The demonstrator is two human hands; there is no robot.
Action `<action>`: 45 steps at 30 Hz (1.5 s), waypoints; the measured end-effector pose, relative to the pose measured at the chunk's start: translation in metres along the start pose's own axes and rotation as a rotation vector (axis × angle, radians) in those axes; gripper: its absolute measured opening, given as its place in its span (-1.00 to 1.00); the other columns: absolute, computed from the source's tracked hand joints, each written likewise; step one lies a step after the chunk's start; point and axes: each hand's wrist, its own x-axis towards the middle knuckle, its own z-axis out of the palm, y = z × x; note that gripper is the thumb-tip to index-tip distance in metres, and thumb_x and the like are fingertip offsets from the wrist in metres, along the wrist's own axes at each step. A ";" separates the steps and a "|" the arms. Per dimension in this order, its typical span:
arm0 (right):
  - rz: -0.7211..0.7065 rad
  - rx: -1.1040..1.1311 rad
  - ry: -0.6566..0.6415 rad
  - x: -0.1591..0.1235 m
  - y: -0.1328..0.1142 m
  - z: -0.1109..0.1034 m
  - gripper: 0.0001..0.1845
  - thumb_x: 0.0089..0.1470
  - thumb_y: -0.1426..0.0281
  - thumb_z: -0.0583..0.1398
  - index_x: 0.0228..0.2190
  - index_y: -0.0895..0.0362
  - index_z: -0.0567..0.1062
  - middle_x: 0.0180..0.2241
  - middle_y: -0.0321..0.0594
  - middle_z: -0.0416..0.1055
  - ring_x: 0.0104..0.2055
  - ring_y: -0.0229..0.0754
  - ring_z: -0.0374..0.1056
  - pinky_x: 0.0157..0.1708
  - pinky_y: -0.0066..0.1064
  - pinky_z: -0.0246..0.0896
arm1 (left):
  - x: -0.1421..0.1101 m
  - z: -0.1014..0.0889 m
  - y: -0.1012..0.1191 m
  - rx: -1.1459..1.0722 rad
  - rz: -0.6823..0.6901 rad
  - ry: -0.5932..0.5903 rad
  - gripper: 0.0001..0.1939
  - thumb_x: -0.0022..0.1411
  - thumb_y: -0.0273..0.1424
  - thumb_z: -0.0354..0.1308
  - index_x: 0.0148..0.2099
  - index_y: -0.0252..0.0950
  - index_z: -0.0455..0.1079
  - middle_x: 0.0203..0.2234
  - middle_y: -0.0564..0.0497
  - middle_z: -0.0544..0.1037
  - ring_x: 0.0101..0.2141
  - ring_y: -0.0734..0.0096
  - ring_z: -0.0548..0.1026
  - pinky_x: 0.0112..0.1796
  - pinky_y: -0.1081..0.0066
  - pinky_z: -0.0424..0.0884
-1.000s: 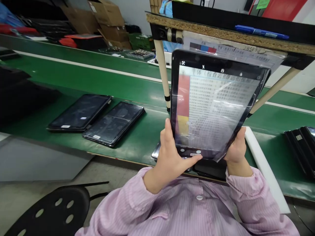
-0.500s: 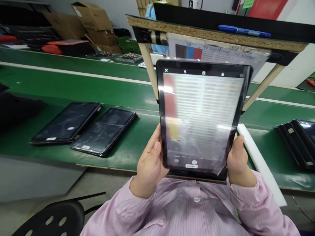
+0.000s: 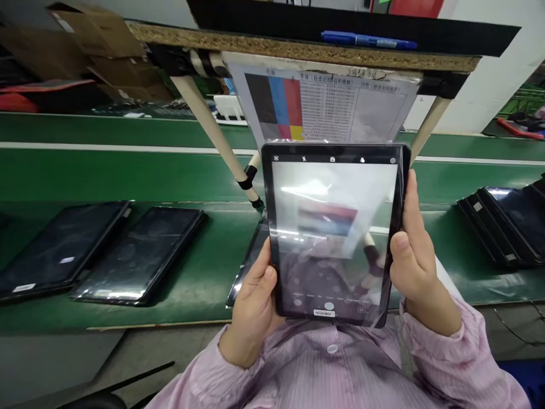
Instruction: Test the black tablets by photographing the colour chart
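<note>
A black-framed tablet (image 3: 332, 238) is held upright between my two hands, its lit screen showing a camera view with icons along the top and bottom. My left hand (image 3: 255, 304) grips its lower left edge, thumb at the front. On the right edge my right hand (image 3: 415, 255) is closed round the frame, thumb bent and a finger stretched up along the side. Just beyond the tablet hangs a printed test chart (image 3: 327, 105) with colour blocks and lines of text. Behind my left hand, another tablet (image 3: 251, 255) lies partly hidden on the bench.
Two dark tablets (image 3: 142, 255) lie to the left on the green bench (image 3: 221, 250). Several more tablets (image 3: 502, 227) are stacked at right. A pipe-legged shelf (image 3: 306, 48) stands ahead with a blue pen (image 3: 368, 41) on it. Cardboard boxes (image 3: 110, 45) are at back left.
The tablet has dropped lower, showing more of the chart above it. Its screen now shows a small colour-block picture instead of text lines. My right hand sits higher along its edge; the view has shifted.
</note>
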 end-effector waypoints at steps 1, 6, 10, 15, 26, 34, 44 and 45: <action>0.006 -0.009 0.002 -0.001 0.006 -0.002 -0.19 0.25 -0.15 0.23 0.41 -0.22 0.25 0.52 -0.50 0.00 0.59 0.14 -0.16 0.53 0.01 -0.02 | -0.002 0.003 -0.002 -0.005 -0.034 0.002 -0.51 0.34 -0.08 0.34 0.29 0.20 0.47 0.17 0.09 0.64 0.08 0.22 0.66 0.10 0.15 0.61; 0.274 0.231 0.110 -0.001 0.055 -0.014 -0.13 0.27 -0.29 -0.01 0.43 -0.16 0.22 0.41 -0.29 0.29 0.50 0.04 0.13 0.44 0.03 0.16 | -0.009 0.029 -0.014 0.023 -0.280 -0.061 -0.40 0.38 -0.03 0.27 0.40 0.02 0.38 0.36 -0.03 0.46 0.25 0.11 0.53 0.23 0.07 0.50; 0.473 0.261 0.294 -0.004 0.108 -0.025 0.03 0.16 -0.31 0.12 0.43 0.01 0.19 0.31 -0.05 0.42 0.37 0.05 0.34 0.41 0.08 0.18 | -0.008 0.040 -0.035 0.311 -0.342 -0.136 -0.31 0.48 0.05 0.05 0.50 -0.11 0.22 0.51 -0.08 0.18 0.48 0.06 0.16 0.43 0.01 0.13; 0.545 0.201 0.310 -0.016 0.146 -0.032 0.08 0.14 -0.31 0.15 0.45 0.04 0.14 0.23 0.01 0.49 0.28 0.03 0.41 0.44 0.12 0.05 | -0.009 0.032 -0.043 0.666 -0.246 -0.398 -0.23 0.53 0.03 -0.05 0.60 -0.16 -0.07 0.58 -0.12 -0.13 0.54 0.08 -0.19 0.48 -0.07 -0.14; -0.058 -0.905 -0.328 -0.041 0.103 -0.030 -0.49 0.48 0.05 -0.05 0.03 -0.23 0.67 0.47 -0.37 0.15 0.55 0.30 -0.14 0.39 0.40 -0.18 | 0.008 -0.039 0.017 1.367 0.529 -0.142 -0.64 0.50 -0.39 0.05 0.20 -0.16 0.56 0.03 -0.20 0.51 0.08 -0.01 0.44 0.15 -0.11 0.37; -0.113 -0.922 -0.297 -0.046 0.096 -0.020 -0.44 0.49 0.10 -0.07 0.02 -0.12 0.69 0.47 -0.26 0.16 0.51 0.35 0.00 0.36 0.42 -0.10 | 0.025 -0.046 0.021 1.778 0.377 -0.033 -0.61 0.46 -0.38 0.07 0.18 -0.13 0.63 0.15 -0.36 0.34 0.11 -0.29 0.24 0.03 -0.25 0.34; -0.082 -0.963 -0.171 -0.069 0.093 -0.039 -0.53 0.47 0.23 0.02 -0.11 -0.09 0.75 0.39 -0.22 0.31 0.47 0.24 0.12 0.37 0.28 -0.01 | 0.028 -0.044 0.018 1.787 0.391 -0.116 -0.61 0.49 -0.32 0.04 0.09 -0.19 0.69 0.07 -0.36 0.38 0.09 -0.29 0.27 0.02 -0.22 0.31; -0.095 -0.981 -0.160 -0.070 0.094 -0.042 -0.54 0.46 0.26 0.03 -0.13 -0.08 0.75 0.38 -0.21 0.32 0.47 0.23 0.13 0.36 0.25 0.02 | 0.026 -0.044 0.018 1.760 0.443 -0.122 -0.62 0.49 -0.31 0.05 0.07 -0.18 0.70 0.05 -0.35 0.39 0.08 -0.26 0.28 0.02 -0.20 0.31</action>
